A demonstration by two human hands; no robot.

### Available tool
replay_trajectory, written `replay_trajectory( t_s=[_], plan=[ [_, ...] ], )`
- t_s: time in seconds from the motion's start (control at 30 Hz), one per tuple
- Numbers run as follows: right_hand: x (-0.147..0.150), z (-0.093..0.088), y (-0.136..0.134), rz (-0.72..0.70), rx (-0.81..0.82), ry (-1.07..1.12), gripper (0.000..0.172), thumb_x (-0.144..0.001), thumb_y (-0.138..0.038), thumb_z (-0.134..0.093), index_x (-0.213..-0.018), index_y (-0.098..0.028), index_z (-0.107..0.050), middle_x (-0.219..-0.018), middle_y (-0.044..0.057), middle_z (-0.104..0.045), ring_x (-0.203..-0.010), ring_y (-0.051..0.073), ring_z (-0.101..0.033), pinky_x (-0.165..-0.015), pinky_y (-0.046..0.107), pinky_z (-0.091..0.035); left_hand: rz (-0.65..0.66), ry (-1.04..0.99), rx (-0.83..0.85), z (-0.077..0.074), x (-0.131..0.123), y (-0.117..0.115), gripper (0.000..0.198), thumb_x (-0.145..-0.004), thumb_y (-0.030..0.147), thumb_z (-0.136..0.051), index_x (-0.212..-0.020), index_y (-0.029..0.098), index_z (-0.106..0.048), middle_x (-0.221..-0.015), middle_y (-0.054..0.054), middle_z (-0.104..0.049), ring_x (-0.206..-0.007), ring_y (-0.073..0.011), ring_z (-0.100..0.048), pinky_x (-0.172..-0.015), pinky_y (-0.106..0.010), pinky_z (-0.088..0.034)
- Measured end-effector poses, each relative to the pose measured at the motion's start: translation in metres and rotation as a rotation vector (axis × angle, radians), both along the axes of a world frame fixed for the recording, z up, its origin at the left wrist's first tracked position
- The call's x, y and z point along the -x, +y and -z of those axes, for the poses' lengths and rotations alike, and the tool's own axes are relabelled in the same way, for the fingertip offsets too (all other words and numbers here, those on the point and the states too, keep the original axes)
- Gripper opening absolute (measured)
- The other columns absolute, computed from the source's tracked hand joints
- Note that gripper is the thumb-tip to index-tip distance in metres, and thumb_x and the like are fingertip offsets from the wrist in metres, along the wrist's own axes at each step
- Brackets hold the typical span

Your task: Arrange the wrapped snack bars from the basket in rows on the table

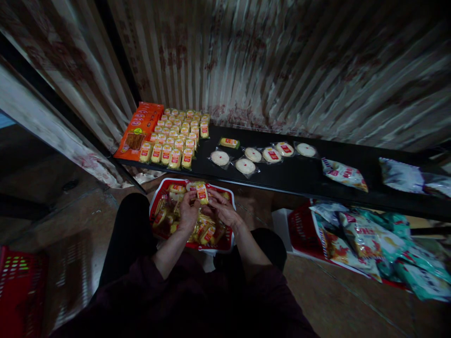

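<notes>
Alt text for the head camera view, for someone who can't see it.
The person's left hand and right hand hold a small wrapped snack over a red basket of similar snacks. The black shelf beyond bears, from left, an orange pack, rows of snacks, round snacks and bags. A second basket of bags stands at right.

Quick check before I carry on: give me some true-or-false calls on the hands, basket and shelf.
1. The left hand and right hand hold a wrapped cake over the basket. True.
2. The basket is empty. False: it holds many wrapped packs.
3. Rows of cakes sit on the shelf beside the orange pack. True.
4. The orange pack lies right of the rows. False: it lies left of them.
5. Round pastries lie right of the rows. True.
</notes>
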State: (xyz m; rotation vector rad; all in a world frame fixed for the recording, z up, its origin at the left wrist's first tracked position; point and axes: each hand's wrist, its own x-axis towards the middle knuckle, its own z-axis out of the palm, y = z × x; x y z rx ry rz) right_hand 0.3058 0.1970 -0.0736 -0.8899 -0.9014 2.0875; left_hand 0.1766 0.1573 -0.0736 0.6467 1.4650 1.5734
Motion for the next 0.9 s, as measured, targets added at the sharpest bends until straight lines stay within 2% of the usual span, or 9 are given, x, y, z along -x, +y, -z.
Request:
replay_trajectory(
  t_s=[0.13,0.33,0.5,0.73,0.9],
  plan=[
    [-0.001,0.001,-0.001,-0.014,-0.004,-0.001,0.051,-0.063,-0.03,-0.081,-0.111,-0.033,-0.064,-0.097,-0.001,-0.068,-0.079,0.014,-0.063,-0.07,0.028,-0.05,0.021,-0.051,0.019,-0.003,-0.001,-0.002,0.028,-0.069,0.011,-0.056,-0.096,0.018,-0.06,-0.097,-0.006,-0.065,-0.087,-0.016,-0.061,-0.077,-0.029,-0.049],
    [-0.002,0.006,0.0,-0.015,-0.086,-0.051,0.053,-0.066,-0.032,-0.079,-0.115,-0.035,-0.061,-0.102,-0.001,-0.066,-0.087,0.016,-0.061,-0.075,0.031,-0.05,0.024,-0.042,0.048,-0.007,-0.003,-0.002,0.027,-0.07,0.019,-0.064,-0.097,0.017,-0.062,-0.104,-0.008,-0.066,-0.097,-0.0189,-0.06,-0.089,-0.033,-0.046],
    [0.0,0.008,0.002,-0.017,-0.202,-0.062,0.049,-0.067,-0.031,-0.078,-0.113,-0.034,-0.063,-0.106,-0.001,-0.066,-0.101,0.019,-0.059,-0.086,0.033,-0.048,0.017,-0.12,0.067,-0.01,-0.006,-0.001,0.028,-0.068,0.02,-0.068,-0.095,0.016,-0.062,-0.1,-0.009,-0.067,-0.092,-0.0183,-0.063,-0.088,-0.033,-0.047],
    [-0.001,0.006,0.001,-0.054,-0.254,-0.086,0.049,-0.07,-0.034,-0.075,-0.116,-0.035,-0.061,-0.118,0.0,-0.063,-0.109,0.022,-0.057,-0.088,0.037,-0.049,-0.001,-0.144,0.119,-0.011,-0.006,-0.002,0.03,-0.066,0.024,-0.071,-0.095,0.016,-0.066,-0.097,-0.008,-0.07,-0.09,-0.0183,-0.064,-0.084,-0.031,-0.048],
    [-0.002,0.011,0.002,-0.038,-0.311,-0.119,0.043,-0.072,-0.036,-0.073,-0.114,-0.034,-0.064,-0.13,-0.001,-0.057,-0.12,0.023,-0.051,-0.101,0.038,-0.041,0.025,-0.156,0.161,-0.011,-0.005,-0.002,0.033,-0.065,0.028,-0.07,-0.096,0.015,-0.069,-0.093,-0.008,-0.071,-0.088,-0.02,-0.064,-0.081,-0.032,-0.049]
  ],
)
